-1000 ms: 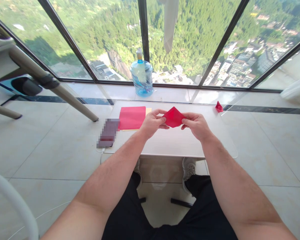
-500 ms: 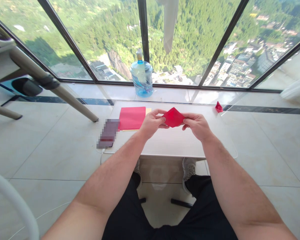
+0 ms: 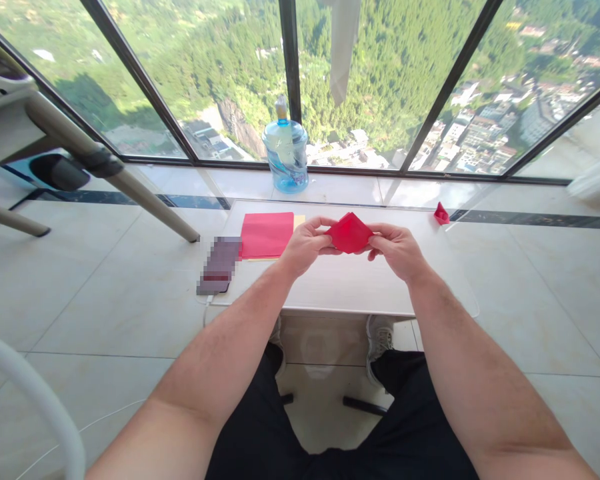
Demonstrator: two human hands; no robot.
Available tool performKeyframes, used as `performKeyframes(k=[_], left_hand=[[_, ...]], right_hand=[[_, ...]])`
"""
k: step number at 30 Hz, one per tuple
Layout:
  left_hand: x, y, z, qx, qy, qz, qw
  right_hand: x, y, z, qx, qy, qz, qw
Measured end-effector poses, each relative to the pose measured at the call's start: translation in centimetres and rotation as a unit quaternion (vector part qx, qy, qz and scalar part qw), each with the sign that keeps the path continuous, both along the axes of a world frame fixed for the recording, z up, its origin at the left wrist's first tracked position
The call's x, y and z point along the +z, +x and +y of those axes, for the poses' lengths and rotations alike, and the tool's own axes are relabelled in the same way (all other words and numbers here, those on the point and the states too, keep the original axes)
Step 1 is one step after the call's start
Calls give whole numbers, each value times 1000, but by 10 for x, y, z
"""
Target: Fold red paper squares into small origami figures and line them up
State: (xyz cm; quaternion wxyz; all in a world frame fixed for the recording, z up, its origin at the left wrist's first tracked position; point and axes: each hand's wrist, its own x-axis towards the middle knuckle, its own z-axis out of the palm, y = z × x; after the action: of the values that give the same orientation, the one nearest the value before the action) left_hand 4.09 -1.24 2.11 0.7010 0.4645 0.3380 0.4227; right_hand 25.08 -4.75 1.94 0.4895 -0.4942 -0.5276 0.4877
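Folded red paper [image 3: 349, 233] was held between both hands above the white table [image 3: 350, 290].

The left hand [image 3: 305, 243] pinched the paper's left corner, fingers narrow and closed on it; the right hand [image 3: 397, 248] gripped the right corner in the same way. The paper sat clear of the tabletop, over its far half. A stack of red sheets [image 3: 266, 235] lay flat to the left, just beside the left hand. A blurred dark object [image 3: 219, 265] lay at the left edge. A small folded red piece [image 3: 441, 214] rested at the far right corner. A water bottle [image 3: 285, 155] stood on the floor by the window.
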Motion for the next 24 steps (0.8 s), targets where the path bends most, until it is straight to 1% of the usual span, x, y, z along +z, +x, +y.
performKeyframes(k=[4,13,17,24], left_hand=[[1,-1,0,-14,6,-1,1000],[0,-5,1,-34,25,14,999],[-1,-6,1,-39,38,23,998],[-3,-6,2,-39,35,31,998]], right_hand=[[1,2,0,-7,11,-3,1000],[4,4,-2,4,11,-2,1000],[6,3,-3,15,10,-6,1000],[7,5,-4,31,4,-11,999]])
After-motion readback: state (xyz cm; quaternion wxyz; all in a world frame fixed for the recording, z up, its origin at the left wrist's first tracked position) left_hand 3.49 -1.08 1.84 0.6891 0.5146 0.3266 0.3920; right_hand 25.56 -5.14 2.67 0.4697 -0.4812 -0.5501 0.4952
